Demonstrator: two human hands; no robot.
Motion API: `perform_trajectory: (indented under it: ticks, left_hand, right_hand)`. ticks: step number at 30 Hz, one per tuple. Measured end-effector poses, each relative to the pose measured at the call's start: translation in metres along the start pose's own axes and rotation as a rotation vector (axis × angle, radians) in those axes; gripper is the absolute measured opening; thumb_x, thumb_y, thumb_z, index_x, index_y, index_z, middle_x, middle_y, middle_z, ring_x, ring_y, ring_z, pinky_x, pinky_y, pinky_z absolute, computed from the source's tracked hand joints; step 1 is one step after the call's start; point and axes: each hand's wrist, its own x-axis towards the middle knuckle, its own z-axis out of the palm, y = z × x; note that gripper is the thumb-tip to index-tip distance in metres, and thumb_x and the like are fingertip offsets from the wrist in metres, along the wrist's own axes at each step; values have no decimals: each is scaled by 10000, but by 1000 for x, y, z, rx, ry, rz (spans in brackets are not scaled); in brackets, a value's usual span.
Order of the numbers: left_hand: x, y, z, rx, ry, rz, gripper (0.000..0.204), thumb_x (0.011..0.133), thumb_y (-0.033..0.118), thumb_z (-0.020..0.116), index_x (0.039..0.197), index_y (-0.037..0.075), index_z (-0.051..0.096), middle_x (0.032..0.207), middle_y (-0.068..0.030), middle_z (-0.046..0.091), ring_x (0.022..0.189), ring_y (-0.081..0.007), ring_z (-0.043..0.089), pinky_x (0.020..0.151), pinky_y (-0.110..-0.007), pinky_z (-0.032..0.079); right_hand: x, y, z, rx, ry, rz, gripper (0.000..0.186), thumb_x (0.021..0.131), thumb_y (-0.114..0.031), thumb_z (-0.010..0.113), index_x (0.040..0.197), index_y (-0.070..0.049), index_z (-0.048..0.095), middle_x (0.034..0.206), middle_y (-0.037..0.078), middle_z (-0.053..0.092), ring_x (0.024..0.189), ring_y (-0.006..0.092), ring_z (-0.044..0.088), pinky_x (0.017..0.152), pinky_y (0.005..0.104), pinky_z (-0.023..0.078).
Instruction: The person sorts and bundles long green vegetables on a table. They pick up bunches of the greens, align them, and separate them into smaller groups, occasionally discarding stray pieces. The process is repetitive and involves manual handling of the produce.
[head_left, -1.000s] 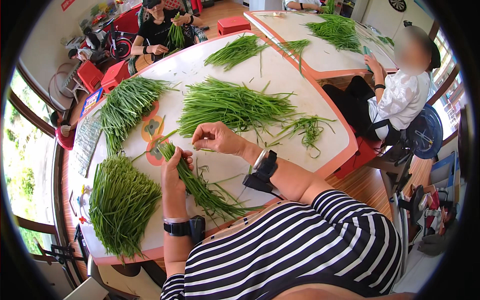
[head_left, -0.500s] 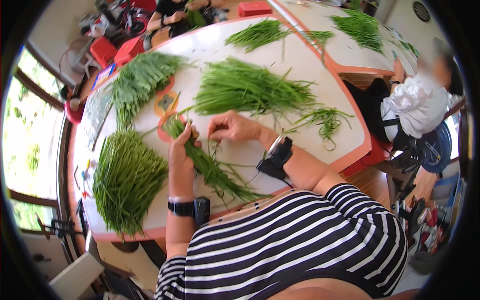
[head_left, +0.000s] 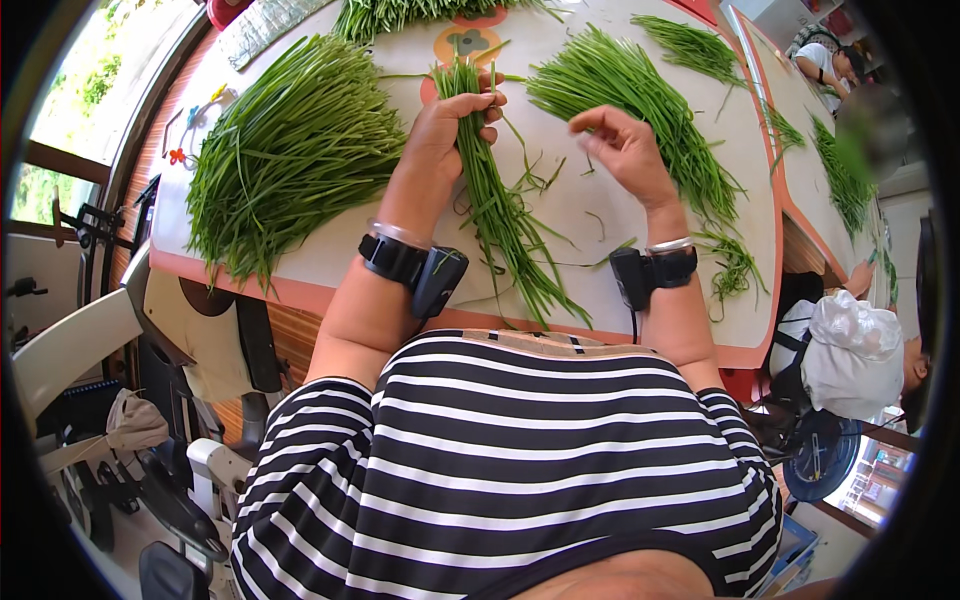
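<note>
My left hand [head_left: 470,115] is closed around a long bundle of green leafy stalks [head_left: 500,220], which trails toward the table's near edge. My right hand [head_left: 610,140] is raised to the right of the bundle, its fingers loosely bent and slightly apart, with nothing visible in them. A large pile of stalks [head_left: 285,160] lies left of my left hand, and another [head_left: 650,120] lies beyond my right hand. Loose tangled leaves [head_left: 730,265] rest near my right forearm. The white table [head_left: 590,290] has an orange edge and round printed shapes.
More stalks [head_left: 420,15] lie at the far side, and a smaller heap [head_left: 685,45] at the far right. A second table [head_left: 800,160] adjoins on the right. A person in white [head_left: 840,350] sits at my right, another [head_left: 830,70] farther back. Windows and equipment are at the left.
The view has swung down and round, so table and hands appear shifted. My left hand still grips the bundle. My right hand has moved away from the bundle and its pinched fingers have loosened.
</note>
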Motion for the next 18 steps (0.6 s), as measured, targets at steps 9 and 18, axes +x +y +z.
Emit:
perform_trajectory:
  ticks: [9, 18]
  left_hand:
    - [1, -8, -3, 53, -60, -70, 170, 919, 203, 638, 988, 56, 590, 802, -1, 587, 697, -95, 555, 576, -229, 449]
    - [3, -19, 4, 23, -112, -31, 163, 905, 164, 649, 923, 14, 587, 734, -40, 600, 647, -146, 597, 590, -271, 505]
  right_hand:
    - [11, 31, 6, -921, 321, -217, 192, 817, -75, 619, 1006, -51, 648, 996, 113, 630, 842, 271, 611, 765, 377, 506]
    - [11, 53, -3, -1130, 361, -425, 227, 792, -72, 606, 1016, -48, 633, 928, 117, 628, 870, 275, 603, 782, 379, 501]
